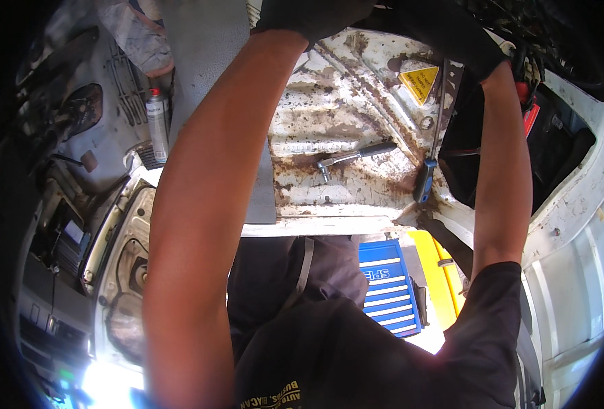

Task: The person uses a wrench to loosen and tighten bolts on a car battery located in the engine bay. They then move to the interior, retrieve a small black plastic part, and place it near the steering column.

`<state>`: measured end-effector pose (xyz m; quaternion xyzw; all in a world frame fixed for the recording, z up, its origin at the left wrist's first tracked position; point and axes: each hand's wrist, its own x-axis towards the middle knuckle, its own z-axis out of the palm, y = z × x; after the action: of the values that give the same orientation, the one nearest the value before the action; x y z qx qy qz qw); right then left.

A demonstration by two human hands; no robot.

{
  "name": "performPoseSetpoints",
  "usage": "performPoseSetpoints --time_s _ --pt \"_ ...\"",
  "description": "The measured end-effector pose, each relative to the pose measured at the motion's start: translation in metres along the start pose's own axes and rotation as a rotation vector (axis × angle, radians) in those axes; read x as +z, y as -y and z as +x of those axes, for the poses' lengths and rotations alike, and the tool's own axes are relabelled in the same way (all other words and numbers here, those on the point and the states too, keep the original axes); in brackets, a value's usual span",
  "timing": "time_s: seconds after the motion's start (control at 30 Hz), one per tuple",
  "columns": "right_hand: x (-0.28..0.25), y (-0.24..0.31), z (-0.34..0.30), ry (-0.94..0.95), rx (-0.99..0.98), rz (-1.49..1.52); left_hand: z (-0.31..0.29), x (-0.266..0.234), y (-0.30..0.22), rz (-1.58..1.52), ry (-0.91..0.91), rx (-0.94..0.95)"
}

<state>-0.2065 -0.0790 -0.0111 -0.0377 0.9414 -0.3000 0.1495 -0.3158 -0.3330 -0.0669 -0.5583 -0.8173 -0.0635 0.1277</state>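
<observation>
Both my hands wear black gloves and reach to the top edge of the head view. My left hand is cut off by that edge, so its fingers do not show. My right hand is bent inward over the far side of a dirty, rust-stained white metal panel; its fingers are lost in dark shadow. What either hand touches cannot be seen. Below them on the panel lies a ratchet wrench with a socket. Nearer my right forearm, a long-shafted tool with a blue and black handle rests beside a yellow triangular label.
A red-capped spray can and several wrenches are at the left, above an open vehicle door. A dark opening lies beyond my right forearm. Below are a blue tool cabinet and a yellow object.
</observation>
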Motion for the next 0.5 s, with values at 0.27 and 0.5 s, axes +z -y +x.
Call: performPoseSetpoints --time_s 0.27,0.5 --pt "-0.011 0.002 -0.009 0.023 -0.006 0.004 -0.001 -0.001 -0.002 -0.023 0.001 -0.035" --pt "-0.015 0.006 -0.017 0.045 0.006 -0.013 0.006 0.001 -0.003 -0.082 -0.005 -0.033"
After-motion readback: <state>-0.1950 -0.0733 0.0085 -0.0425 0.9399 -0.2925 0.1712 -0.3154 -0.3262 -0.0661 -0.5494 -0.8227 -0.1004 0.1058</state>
